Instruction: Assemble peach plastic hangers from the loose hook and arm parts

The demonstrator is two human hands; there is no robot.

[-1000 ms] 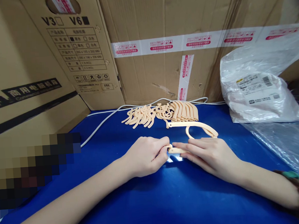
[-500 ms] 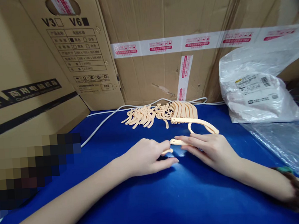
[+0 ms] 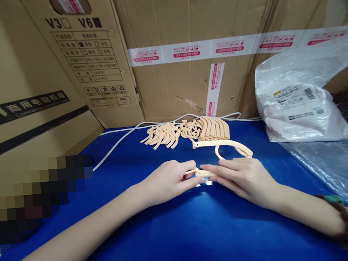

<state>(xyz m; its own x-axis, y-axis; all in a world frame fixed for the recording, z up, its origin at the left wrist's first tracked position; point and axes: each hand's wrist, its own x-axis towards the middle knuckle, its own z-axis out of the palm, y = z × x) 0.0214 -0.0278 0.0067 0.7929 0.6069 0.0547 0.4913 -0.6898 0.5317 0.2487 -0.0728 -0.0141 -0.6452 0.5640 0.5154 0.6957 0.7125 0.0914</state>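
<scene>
My left hand (image 3: 167,182) pinches a small beige plastic piece (image 3: 190,171) between thumb and fingers, most of it hidden. My right hand (image 3: 249,181) is closed on a beige plastic hanger arm (image 3: 206,173), which has a hole near its end. The small piece meets that end, fingertips of both hands close together; whether the two parts are joined I cannot tell. Another long curved hanger arm (image 3: 222,143) extends above my right hand, with a curved loop (image 3: 218,152) beneath it. Its far right end reaches the fingers of my right hand.
Behind my hands lie a pile of wavy beige pieces (image 3: 162,135), several small curved parts (image 3: 191,129) and a row of stacked hanger arms (image 3: 214,129) on the blue table (image 3: 181,233). A white cable (image 3: 116,150), cardboard boxes (image 3: 171,91) and a plastic bag (image 3: 304,113) surround them.
My left hand has brought its small piece against the end of the hanger arm in my right hand. The upper arm and loop have shifted slightly left and down.
</scene>
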